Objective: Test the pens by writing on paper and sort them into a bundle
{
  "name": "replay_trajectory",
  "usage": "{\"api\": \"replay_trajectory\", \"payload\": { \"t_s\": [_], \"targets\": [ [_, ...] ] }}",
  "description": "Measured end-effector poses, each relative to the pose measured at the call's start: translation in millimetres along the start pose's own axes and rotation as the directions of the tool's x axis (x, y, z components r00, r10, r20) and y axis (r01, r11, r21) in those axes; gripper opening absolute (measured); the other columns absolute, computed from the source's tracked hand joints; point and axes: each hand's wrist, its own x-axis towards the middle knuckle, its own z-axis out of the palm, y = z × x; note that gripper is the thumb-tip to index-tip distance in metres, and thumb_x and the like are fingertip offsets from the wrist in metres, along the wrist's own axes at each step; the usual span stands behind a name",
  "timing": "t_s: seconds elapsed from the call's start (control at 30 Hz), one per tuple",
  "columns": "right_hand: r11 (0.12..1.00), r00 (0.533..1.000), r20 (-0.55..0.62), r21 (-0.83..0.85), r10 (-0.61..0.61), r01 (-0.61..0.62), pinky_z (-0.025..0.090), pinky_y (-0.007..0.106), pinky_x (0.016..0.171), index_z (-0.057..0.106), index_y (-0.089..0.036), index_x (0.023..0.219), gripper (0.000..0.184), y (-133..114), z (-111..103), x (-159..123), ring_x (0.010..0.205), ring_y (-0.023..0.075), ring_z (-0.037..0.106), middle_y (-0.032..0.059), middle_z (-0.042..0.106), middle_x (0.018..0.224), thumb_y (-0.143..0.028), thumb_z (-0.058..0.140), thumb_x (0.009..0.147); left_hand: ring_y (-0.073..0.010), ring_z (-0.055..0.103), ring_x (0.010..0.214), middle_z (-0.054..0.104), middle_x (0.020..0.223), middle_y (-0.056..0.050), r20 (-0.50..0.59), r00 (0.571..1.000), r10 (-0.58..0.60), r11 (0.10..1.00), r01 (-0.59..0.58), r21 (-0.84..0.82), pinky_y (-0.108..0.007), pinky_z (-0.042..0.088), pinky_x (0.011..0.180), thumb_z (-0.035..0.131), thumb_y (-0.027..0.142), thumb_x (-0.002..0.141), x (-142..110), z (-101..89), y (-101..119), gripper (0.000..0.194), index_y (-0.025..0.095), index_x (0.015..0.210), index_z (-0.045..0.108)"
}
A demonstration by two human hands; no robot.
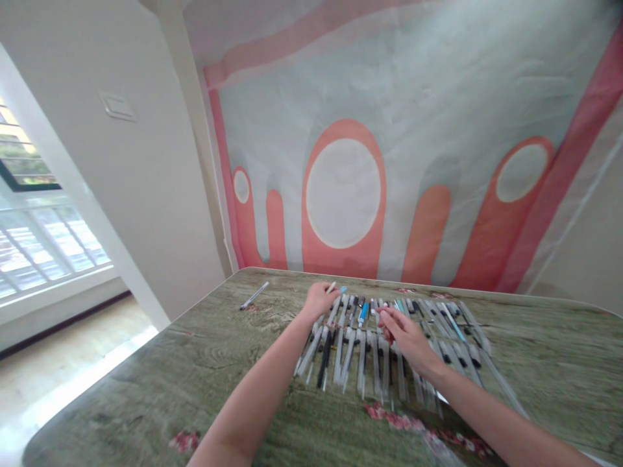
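Observation:
Many pens lie in two rough rows on the table, most with clear barrels and dark or white ends. My left hand (321, 299) is closed at the left end of the back row, around a pale pen (331, 287) whose end sticks out above the fingers. My right hand (406, 334) hovers over the middle of the rows with thumb and fingertips together; whatever they hold is too small or hidden. Between the hands lies a blue pen (363, 314). A black pen (324, 359) stands out in the front row.
Apart from the rows, a single clear pen (254, 296) lies at the table's back left. The table (195, 363) has a wood-grain cover with pink flower prints. Behind it hangs a grey and pink patterned curtain (272, 130). A window with a railing (48, 233) is at left.

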Motion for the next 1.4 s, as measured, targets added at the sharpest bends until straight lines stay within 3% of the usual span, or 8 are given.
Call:
{"api": "replay_trajectory", "payload": {
  "t_s": [0.17,0.33,0.63,0.83,0.87,0.97,1.07,1.4],
  "targets": [
    [0.999,0.999,0.016,0.028,0.029,-0.029,0.038,0.022,0.045,0.055,-0.018,0.097,0.036,1.2,0.9,-1.0,0.051,0.0096,0.045,0.0006,0.054,0.072,-0.048,0.044,0.079,-0.0153,0.056,0.068,0.063,0.07,-0.006,-0.078,0.972,-0.221,0.954,0.232,0.192,-0.021,0.036,0.059,0.053,0.033,0.072,27.3,-21.4,-58.1,0.025,0.012,0.076,0.066],
    [0.997,0.998,0.016,0.057,0.056,-0.057,0.036,0.022,0.044,0.054,-0.017,0.094,0.036,5.1,0.2,0.5,0.051,0.0088,0.045,0.0009,0.054,0.074,-0.048,0.045,0.079,-0.0169,0.057,0.072,0.064,0.072,-0.008,-0.065,0.956,-0.287,0.936,0.294,0.195,-0.022,0.036,0.06,0.056,0.035,0.071,36.3,-9.7,-77.5,0.024,0.013,0.074,0.066],
    [0.994,0.996,0.015,0.069,0.085,-0.086,0.034,0.022,0.044,0.056,-0.018,0.09,0.034,5.5,-0.6,1.1,0.051,0.0086,0.045,0.0,0.055,0.072,-0.049,0.047,0.078,-0.0201,0.056,0.073,0.062,0.068,-0.011,-0.051,0.932,-0.359,0.933,0.357,-0.053,-0.024,0.035,0.059,0.062,0.03,0.067,35.5,-16.1,-67.0,0.02,0.01,0.062,0.064],
    [0.996,0.994,0.057,0.003,0.091,-0.092,0.036,0.02,0.045,0.058,-0.019,0.087,0.033,8.5,0.9,2.5,0.051,0.0082,0.046,-0.0003,0.056,0.07,-0.048,0.049,0.076,-0.0089,0.051,0.058,0.062,0.085,-0.009,0.018,0.961,-0.277,0.86,0.257,-0.441,-0.019,0.037,0.05,0.034,0.03,0.086,23.8,-12.8,-10.4,0.033,0.014,0.097,0.061],
    [0.996,0.992,0.081,-0.016,0.093,-0.092,0.036,0.021,0.046,0.058,-0.018,0.088,0.034,8.3,1.9,2.3,0.051,0.0084,0.046,0.0003,0.057,0.071,-0.049,0.049,0.076,-0.0075,0.05,0.056,0.062,0.084,-0.008,0.053,0.969,-0.241,0.814,0.231,-0.534,-0.018,0.038,0.049,0.036,0.029,0.086,18.6,-7.7,2.6,0.03,0.015,0.097,0.06],
    [0.997,0.98,0.187,-0.041,0.069,-0.062,0.037,0.022,0.045,0.059,-0.018,0.089,0.039,4.7,6.5,-0.5,0.05,0.0091,0.047,0.0022,0.061,0.076,-0.052,0.046,0.076,-0.0074,0.052,0.061,0.059,0.081,-0.008,0.224,0.974,-0.041,0.208,0.227,-0.951,-0.018,0.042,0.054,0.047,0.021,0.081,-2.0,10.5,38.8,0.019,0.011,0.09,0.06],
    [0.998,0.956,0.291,-0.064,0.032,-0.014,0.037,0.023,0.045,0.06,-0.017,0.083,0.041,-0.3,11.5,-6.2,0.048,0.0102,0.047,0.0008,0.059,0.064,-0.053,0.04,0.079,-0.0091,0.056,0.069,0.059,0.079,-0.006,0.244,0.969,0.046,-0.06,0.246,-0.967,-0.02,0.045,0.063,0.052,0.018,0.079,-22.1,25.9,63.7,0.013,0.011,0.088,0.06],
    [0.989,0.945,0.327,-0.132,-0.017,0.063,0.033,0.022,0.045,0.057,-0.016,0.079,0.036,-0.1,6.7,-4.9,0.047,0.0088,0.043,-0.0003,0.056,0.064,-0.049,0.041,0.081,-0.0125,0.06,0.078,0.064,0.083,-0.007,0.272,0.962,-0.007,-0.021,0.272,-0.962,-0.022,0.046,0.07,0.061,0.021,0.074,-32.2,24.9,63.5,0.02,0.012,0.092,0.062]
  ]
}}
